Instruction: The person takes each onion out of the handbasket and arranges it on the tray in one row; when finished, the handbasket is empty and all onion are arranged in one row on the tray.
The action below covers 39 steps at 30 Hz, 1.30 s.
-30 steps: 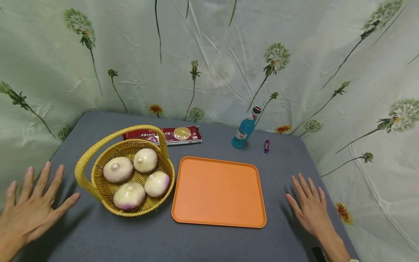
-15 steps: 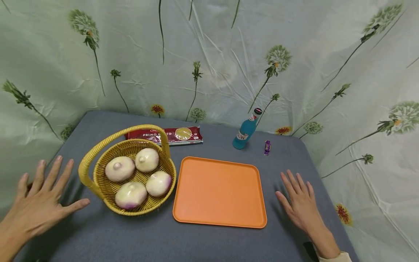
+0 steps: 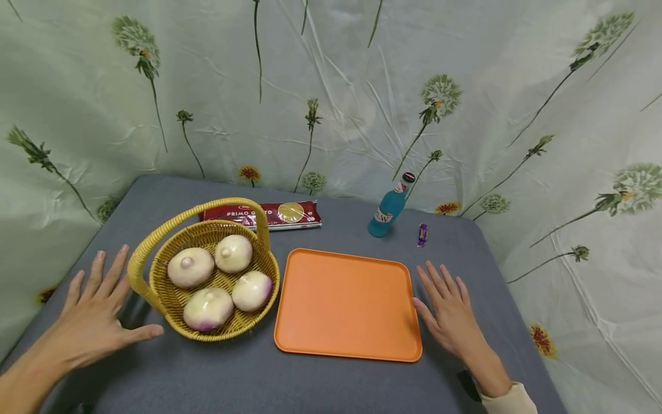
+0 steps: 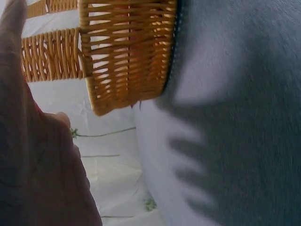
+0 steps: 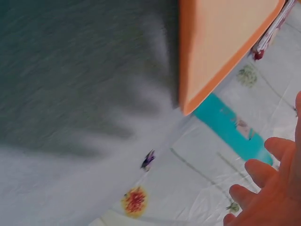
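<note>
My left hand, fingers spread and straight, hovers over the table just left of the yellow wicker basket. Its fingertips are close to the basket's handle in the head view. Several white turnips with purple tinges, such as one turnip, lie inside the basket. In the left wrist view the woven basket side stands beyond the hand. My right hand is also spread, holding nothing, at the right edge of the orange tray. Its thumb tip overlaps the tray's rim in the head view.
Behind the basket lies a red pasta packet, partly hidden by the handle. A blue bottle stands behind the tray, with a small purple wrapped candy to its right. A flower-printed cloth hangs behind the grey table.
Both hands have moved inward: the left one rightward toward the basket, the right one leftward to the tray's edge. The view has shifted slightly; the objects have stayed in place.
</note>
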Motion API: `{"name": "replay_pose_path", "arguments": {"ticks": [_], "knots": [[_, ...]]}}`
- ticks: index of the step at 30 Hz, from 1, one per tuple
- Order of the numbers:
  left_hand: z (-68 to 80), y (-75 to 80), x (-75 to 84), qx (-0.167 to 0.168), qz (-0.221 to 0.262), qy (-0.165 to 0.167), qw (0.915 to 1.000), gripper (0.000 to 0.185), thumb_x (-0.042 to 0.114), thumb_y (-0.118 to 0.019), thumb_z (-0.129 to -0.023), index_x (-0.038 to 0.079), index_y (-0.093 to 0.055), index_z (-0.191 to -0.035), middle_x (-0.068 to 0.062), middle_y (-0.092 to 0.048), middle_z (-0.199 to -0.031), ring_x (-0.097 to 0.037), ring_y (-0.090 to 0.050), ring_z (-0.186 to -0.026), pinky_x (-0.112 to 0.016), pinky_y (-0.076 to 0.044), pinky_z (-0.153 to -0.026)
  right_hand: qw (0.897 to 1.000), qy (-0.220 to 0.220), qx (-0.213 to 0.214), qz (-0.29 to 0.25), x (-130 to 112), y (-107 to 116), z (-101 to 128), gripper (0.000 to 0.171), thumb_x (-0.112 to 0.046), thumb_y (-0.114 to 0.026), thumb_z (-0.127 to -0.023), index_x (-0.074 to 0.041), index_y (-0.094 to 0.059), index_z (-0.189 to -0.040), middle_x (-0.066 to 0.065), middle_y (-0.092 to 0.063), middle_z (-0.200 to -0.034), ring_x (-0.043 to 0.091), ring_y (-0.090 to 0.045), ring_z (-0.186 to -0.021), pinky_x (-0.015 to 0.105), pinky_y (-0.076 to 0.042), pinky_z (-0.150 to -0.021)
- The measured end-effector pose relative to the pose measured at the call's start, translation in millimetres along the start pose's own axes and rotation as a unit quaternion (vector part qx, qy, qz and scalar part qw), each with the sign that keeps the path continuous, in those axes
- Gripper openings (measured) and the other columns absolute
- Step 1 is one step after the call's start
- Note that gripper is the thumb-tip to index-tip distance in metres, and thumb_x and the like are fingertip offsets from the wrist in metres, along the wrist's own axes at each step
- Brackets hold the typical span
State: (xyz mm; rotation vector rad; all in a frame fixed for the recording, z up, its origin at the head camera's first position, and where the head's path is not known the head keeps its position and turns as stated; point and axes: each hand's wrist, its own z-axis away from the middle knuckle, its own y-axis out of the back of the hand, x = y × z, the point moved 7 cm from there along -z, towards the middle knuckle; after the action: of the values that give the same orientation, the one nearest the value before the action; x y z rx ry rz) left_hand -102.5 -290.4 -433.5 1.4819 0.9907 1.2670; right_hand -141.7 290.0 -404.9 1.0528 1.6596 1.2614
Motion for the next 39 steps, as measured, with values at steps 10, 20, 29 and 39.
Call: {"name": "replay_pose_path", "arguments": {"ticks": [10,20,29,39], "knots": [[-9.4,-3.3,14.9,0.023,0.120,-0.072,0.9899,0.145,0.053,-0.091,-0.059,0.021,0.006,-0.162,-0.027,0.007,-0.165,-0.042,0.029,-0.146,-0.065,0.025,-0.110,1.000,0.028,-0.001,0.006,-27.3,-0.2,-17.2,0.065,-0.043,-0.054,-0.102,-0.019,-0.032,-0.159,0.009,-0.028,-0.165,0.040,-0.022,-0.150,0.060,-0.012,-0.118],[-15.2,-5.9,23.3,0.024,0.236,-0.111,0.9649,0.150,0.037,-0.098,-0.052,0.017,0.001,-0.163,-0.026,0.001,-0.165,-0.044,0.021,-0.149,-0.065,0.020,-0.112,0.998,0.054,-0.011,0.000,-49.1,-9.5,-30.7,0.067,-0.043,-0.055,-0.101,-0.020,-0.031,-0.159,0.007,-0.025,-0.166,0.038,-0.021,-0.151,0.060,-0.012,-0.117],[-24.3,-6.6,28.6,-0.006,0.375,-0.127,0.9184,0.144,0.006,-0.098,-0.051,0.017,-0.008,-0.163,-0.017,0.005,-0.166,0.001,0.003,-0.146,-0.030,0.001,-0.117,0.996,0.084,-0.022,-0.010,-76.5,-16.7,-44.0,0.067,-0.046,-0.050,-0.103,-0.023,-0.026,-0.160,0.004,-0.022,-0.167,0.034,-0.018,-0.152,0.059,-0.012,-0.118],[-37.9,-0.9,34.5,-0.008,0.376,-0.176,0.9097,0.147,0.003,-0.098,-0.049,0.012,-0.004,-0.163,-0.035,-0.007,-0.158,0.011,-0.007,-0.141,0.000,-0.010,-0.103,0.993,0.110,-0.042,-0.019,-97.8,-20.2,-56.8,0.065,-0.049,-0.045,-0.104,-0.025,-0.024,-0.161,0.000,-0.018,-0.168,0.030,-0.015,-0.154,0.058,-0.015,-0.119]]}}
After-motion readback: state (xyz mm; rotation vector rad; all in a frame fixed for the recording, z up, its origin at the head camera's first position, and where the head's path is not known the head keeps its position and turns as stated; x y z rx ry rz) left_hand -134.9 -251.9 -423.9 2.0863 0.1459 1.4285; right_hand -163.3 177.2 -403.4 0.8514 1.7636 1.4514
